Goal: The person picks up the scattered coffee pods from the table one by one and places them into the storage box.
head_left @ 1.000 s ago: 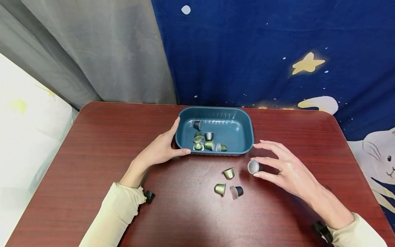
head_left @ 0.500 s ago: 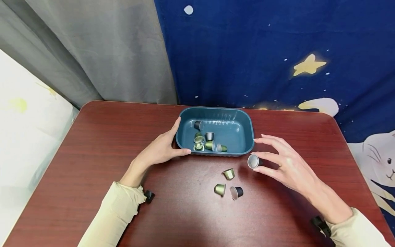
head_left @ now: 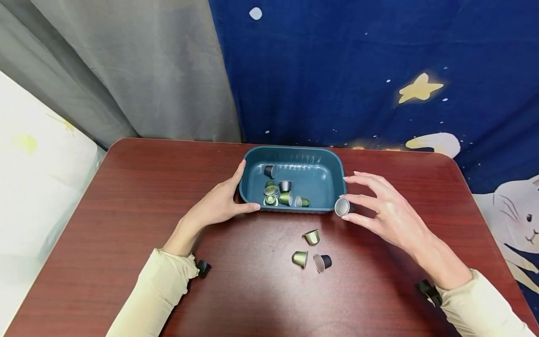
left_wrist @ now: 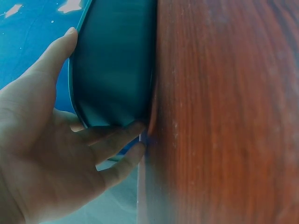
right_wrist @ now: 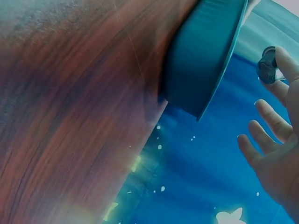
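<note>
My left hand rests against the left end of a blue-green plastic bin, thumb along its front rim and fingers spread along its side. The left wrist view shows the extended fingers at the bin's outer wall. My right hand pinches a dark coffee capsule between thumb and forefingers, its silver lid facing up toward the head camera. This capsule is at the bin's front right corner, overlapping the rim there. In the right wrist view the capsule is above rim height and the other fingers are spread.
Inside the bin lie several green, black and silver capsules, such as a black one. On the brown table in front are two green capsules and a black one. Curtains hang behind the table's back edge.
My right hand has moved up and slightly left with its capsule, from beside the loose capsules to the bin's front right corner. My left hand and the bin stay put.
</note>
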Action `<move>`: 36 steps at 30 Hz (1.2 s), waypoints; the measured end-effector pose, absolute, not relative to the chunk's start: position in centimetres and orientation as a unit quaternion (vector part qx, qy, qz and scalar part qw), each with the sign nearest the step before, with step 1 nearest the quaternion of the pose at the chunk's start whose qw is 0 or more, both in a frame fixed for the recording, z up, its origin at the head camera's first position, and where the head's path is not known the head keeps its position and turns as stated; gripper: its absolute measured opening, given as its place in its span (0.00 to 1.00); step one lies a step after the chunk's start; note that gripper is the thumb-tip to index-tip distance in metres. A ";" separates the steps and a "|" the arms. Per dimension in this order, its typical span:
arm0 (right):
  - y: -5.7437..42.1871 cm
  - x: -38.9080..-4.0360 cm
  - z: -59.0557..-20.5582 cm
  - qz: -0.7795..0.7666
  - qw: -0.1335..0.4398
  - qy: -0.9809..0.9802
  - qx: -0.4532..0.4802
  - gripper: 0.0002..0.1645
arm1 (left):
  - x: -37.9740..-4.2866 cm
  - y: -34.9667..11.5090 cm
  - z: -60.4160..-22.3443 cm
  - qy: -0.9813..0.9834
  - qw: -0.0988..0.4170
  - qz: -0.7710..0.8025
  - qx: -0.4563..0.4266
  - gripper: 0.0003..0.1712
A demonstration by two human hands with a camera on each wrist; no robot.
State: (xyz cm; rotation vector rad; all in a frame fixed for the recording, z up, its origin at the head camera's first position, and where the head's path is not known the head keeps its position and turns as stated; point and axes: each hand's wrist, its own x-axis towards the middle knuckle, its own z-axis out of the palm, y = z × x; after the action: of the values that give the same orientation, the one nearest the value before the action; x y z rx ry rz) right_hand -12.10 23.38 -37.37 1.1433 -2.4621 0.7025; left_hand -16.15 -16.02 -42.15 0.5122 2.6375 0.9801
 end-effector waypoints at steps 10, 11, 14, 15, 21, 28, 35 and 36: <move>23.8 -12.7 -37.9 0.245 0.139 -0.884 0.373 0.28 | -16.2 -16.1 -42.2 0.912 0.139 0.341 0.177 0.69; 23.8 -12.8 -37.9 0.246 0.139 -0.884 0.372 0.29 | -16.1 -16.1 -42.2 0.912 0.140 0.342 0.178 0.69; 23.7 -13.1 -38.0 0.253 0.148 -0.878 0.378 0.29 | -16.1 -16.1 -42.3 0.912 0.141 0.342 0.178 0.69; 23.6 -13.2 -38.0 0.255 0.154 -0.875 0.382 0.28 | -16.1 -16.1 -42.3 0.912 0.141 0.342 0.177 0.69; 23.2 -14.1 -37.6 0.262 0.172 -0.862 0.399 0.20 | -16.1 -16.1 -42.2 0.913 0.135 0.341 0.180 0.69; 22.8 -15.2 -37.5 0.239 0.164 -0.871 0.396 0.18 | -16.1 -16.1 -42.3 0.912 0.137 0.343 0.178 0.69; 22.1 -16.0 -37.8 0.250 0.171 -0.864 0.402 0.20 | -16.2 -16.1 -42.3 0.912 0.136 0.343 0.180 0.69; 22.0 -16.1 -37.9 0.252 0.170 -0.863 0.403 0.20 | -16.2 -16.1 -42.3 0.912 0.136 0.343 0.179 0.69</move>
State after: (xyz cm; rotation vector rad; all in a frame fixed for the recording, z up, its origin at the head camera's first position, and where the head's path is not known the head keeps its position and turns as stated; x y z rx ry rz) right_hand -16.12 22.05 -37.86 1.1462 -2.4522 0.7164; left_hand -16.21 -16.14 -42.28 0.5179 2.6409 0.9935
